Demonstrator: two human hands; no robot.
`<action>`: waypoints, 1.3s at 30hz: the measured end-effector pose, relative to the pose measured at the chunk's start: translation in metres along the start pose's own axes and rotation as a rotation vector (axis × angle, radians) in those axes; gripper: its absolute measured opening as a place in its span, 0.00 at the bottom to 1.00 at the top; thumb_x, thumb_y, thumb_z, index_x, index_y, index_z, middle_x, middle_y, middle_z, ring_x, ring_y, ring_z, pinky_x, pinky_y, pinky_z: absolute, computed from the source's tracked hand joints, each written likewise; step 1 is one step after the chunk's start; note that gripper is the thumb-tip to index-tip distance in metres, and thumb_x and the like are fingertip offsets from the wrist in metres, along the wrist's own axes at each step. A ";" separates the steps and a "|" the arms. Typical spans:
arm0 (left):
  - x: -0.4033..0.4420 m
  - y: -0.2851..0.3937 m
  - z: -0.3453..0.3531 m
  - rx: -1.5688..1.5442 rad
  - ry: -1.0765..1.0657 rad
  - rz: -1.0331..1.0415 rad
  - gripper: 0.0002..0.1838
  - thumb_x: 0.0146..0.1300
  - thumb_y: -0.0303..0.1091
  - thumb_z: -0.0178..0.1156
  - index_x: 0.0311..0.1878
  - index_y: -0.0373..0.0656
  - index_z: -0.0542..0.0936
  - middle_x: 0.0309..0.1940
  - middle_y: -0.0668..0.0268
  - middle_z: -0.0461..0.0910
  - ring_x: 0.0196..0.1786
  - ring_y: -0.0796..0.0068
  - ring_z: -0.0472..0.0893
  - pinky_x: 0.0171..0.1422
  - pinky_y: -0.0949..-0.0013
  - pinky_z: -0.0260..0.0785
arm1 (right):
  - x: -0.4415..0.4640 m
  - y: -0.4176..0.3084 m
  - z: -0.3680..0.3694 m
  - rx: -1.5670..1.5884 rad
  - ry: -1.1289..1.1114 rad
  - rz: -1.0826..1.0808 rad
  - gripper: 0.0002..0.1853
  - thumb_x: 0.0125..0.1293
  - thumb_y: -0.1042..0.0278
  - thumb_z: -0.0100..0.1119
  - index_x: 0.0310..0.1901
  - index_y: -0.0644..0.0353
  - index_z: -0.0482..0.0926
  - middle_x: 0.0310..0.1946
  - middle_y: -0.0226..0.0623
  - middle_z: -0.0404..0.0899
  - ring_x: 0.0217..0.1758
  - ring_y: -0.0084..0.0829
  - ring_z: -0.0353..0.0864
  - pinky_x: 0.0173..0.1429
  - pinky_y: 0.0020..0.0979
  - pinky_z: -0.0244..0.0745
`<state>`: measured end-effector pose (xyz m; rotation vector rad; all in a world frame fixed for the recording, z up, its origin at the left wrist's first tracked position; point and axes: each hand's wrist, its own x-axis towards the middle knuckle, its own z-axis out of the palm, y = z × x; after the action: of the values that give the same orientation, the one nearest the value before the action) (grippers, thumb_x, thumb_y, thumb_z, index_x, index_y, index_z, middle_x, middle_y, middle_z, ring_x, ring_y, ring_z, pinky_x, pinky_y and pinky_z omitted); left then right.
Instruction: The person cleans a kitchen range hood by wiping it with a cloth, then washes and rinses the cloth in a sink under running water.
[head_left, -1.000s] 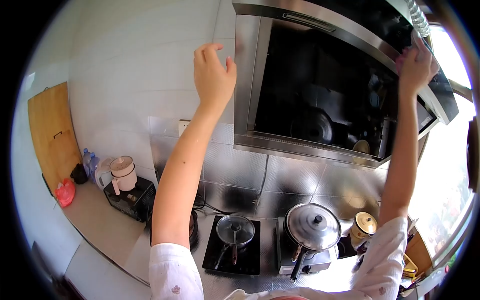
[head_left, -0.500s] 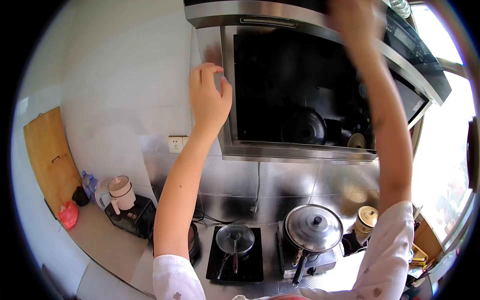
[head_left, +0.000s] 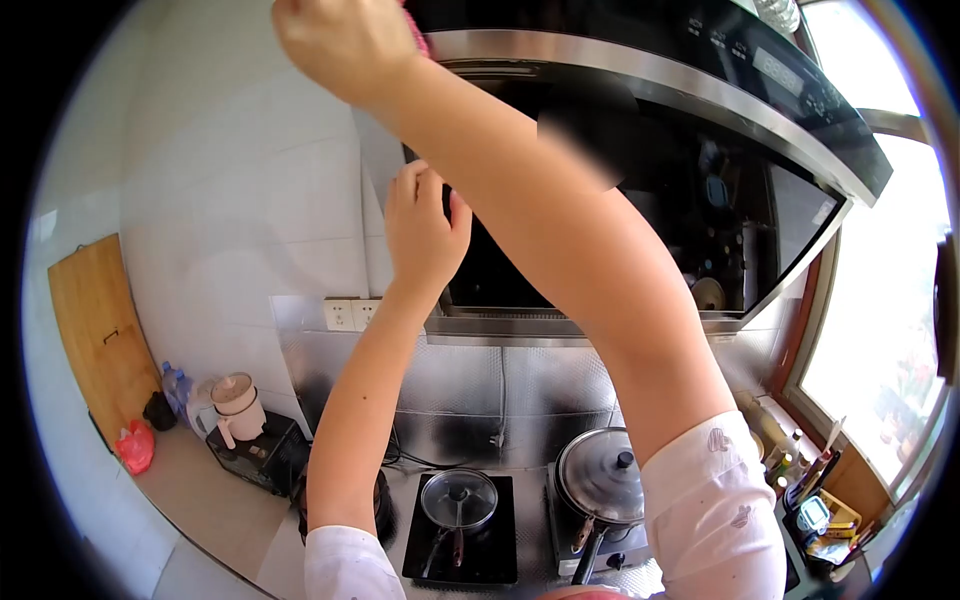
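My right hand (head_left: 345, 45) reaches across to the upper left corner of the range hood (head_left: 640, 60), its fingers partly cut off by the top of the view. A strip of pink-red textured cloth (head_left: 415, 32) shows beside that hand, pressed at the hood's edge; most of it is hidden. Lower down, my left hand (head_left: 425, 225) is raised by the left edge of the hood's black glass panel (head_left: 740, 190). Its fingers are half curled, with a gap to the thumb and nothing seen between them. My right forearm passes in front of the panel.
Below stand a lidded pan (head_left: 458, 500) on a black cooktop (head_left: 495, 555) and a larger lidded pan (head_left: 600, 475) on a stove. Left are a pink-white appliance (head_left: 238, 405), a red bag (head_left: 135, 447) and a wooden board (head_left: 95, 330). Bottles and utensils (head_left: 810, 490) stand by the window.
My right hand has swept from the hood's upper right across to its upper left corner. My left hand stays near the panel's left edge. The view has shifted slightly.
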<state>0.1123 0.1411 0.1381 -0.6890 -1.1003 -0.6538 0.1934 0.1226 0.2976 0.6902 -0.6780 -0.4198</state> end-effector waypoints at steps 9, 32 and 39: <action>-0.004 0.013 0.011 -0.036 -0.022 0.017 0.08 0.49 0.25 0.56 0.35 0.43 0.75 0.45 0.64 0.72 0.42 0.63 0.72 0.44 0.65 0.67 | -0.089 0.202 -0.196 -0.124 0.120 0.727 0.11 0.60 0.76 0.47 0.43 0.55 0.76 0.32 0.38 0.68 0.19 0.24 0.69 0.18 0.23 0.66; 0.000 0.138 0.096 -0.183 -0.164 0.272 0.04 0.52 0.25 0.55 0.33 0.42 0.74 0.42 0.65 0.72 0.40 0.66 0.73 0.45 0.67 0.65 | -0.158 0.320 -0.325 -0.793 0.024 0.897 0.13 0.61 0.74 0.45 0.46 0.59 0.74 0.40 0.44 0.66 0.39 0.40 0.69 0.49 0.37 0.65; 0.009 0.200 0.144 -0.293 -0.144 0.286 0.04 0.52 0.25 0.55 0.33 0.42 0.74 0.42 0.65 0.72 0.40 0.65 0.73 0.44 0.67 0.64 | -0.146 0.234 -0.211 -0.197 0.205 -0.024 0.07 0.43 0.69 0.58 0.28 0.55 0.75 0.23 0.30 0.65 0.24 0.27 0.67 0.27 0.28 0.66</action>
<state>0.1867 0.3759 0.1547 -1.1383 -1.0203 -0.5286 0.2666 0.4617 0.2780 0.5463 -0.4284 -0.4254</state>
